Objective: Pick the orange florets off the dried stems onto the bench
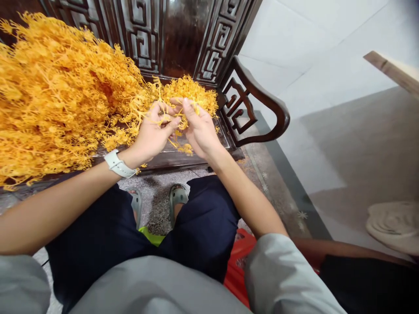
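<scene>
My left hand (151, 131) and my right hand (200, 127) meet over the front of the dark wooden bench (157, 161). Between them they pinch a thin, branching yellow-orange plastic sprig (179, 146), part of which dangles below my fingers. My left thumb and fingers are closed on its stem, and the right thumb presses against the fingers on the other side. Just behind my hands lies a small heap of frilly orange sprigs (191, 89). To the left, a much larger heap of the same sprigs (65, 96) covers the seat.
A carved backrest (180, 39) rises behind the heaps. At right the curved armrest (278, 115) bounds the bench beside a white wall. Something red (240, 257) is under me, beside my right thigh. Another person's arm (347, 248) shows at the lower right.
</scene>
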### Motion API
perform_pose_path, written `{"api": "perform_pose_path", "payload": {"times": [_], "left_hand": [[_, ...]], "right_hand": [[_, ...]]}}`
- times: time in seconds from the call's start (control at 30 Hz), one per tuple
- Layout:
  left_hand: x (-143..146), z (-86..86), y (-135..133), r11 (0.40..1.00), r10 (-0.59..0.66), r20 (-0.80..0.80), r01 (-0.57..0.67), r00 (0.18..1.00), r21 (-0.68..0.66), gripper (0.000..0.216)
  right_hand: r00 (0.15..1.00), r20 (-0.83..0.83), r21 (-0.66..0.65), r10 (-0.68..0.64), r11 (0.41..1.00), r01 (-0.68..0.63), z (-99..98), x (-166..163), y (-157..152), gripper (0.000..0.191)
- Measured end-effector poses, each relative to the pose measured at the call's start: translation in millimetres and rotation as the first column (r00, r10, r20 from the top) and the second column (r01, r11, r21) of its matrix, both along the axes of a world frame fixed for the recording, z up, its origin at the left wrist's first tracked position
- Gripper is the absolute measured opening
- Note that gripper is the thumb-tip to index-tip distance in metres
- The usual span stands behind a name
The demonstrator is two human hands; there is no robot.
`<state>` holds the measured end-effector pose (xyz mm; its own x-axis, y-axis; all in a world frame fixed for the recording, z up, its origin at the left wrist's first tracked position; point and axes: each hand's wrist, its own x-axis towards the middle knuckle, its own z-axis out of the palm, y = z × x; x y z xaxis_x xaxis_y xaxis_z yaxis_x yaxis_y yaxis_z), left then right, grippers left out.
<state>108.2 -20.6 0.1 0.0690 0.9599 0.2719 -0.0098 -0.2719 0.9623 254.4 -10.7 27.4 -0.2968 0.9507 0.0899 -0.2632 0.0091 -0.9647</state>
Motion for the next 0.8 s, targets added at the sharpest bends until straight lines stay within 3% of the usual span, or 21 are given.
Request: {"api": "perform_pose_path", "payload": {"times": [0.17, 0.37, 0.5, 0.6, 0.8], "left_hand": [[7, 5.1, -14, 1.000, -0.027, -0.031, 0.027, 0.999, -0.002, 0.029], [-7, 5.3, -14, 0.992, -0.124, -0.183, 0.125, 0.975, -0.004, 0.022], [-19, 8.2, -13, 0.988, -0.125, -0.320, 0.149, 0.939, 0.052, 0.037], [-23, 10.7, -18, 0.987, -0.111, -0.378, 0.145, 0.919, 0.063, 0.039], [-27, 10.6, -29, 0.980, -0.091, -0.499, 0.166, 0.862, 0.107, 0.044]], "right_hand": [[0.991, 0.020, -0.060, -0.131, 0.989, 0.132, -8.9, 2, 5, 0.070], [0.990, 0.122, -0.131, -0.075, 0.987, 0.091, -22.7, 4, 8, 0.076], [0.985, 0.156, -0.133, -0.077, 0.986, 0.098, -19.2, 5, 5, 0.073], [0.970, 0.228, -0.068, -0.080, 0.993, 0.098, -18.4, 7, 4, 0.072], [0.878, 0.435, 0.258, -0.201, 0.962, 0.092, -30.1, 6, 5, 0.068]]}}
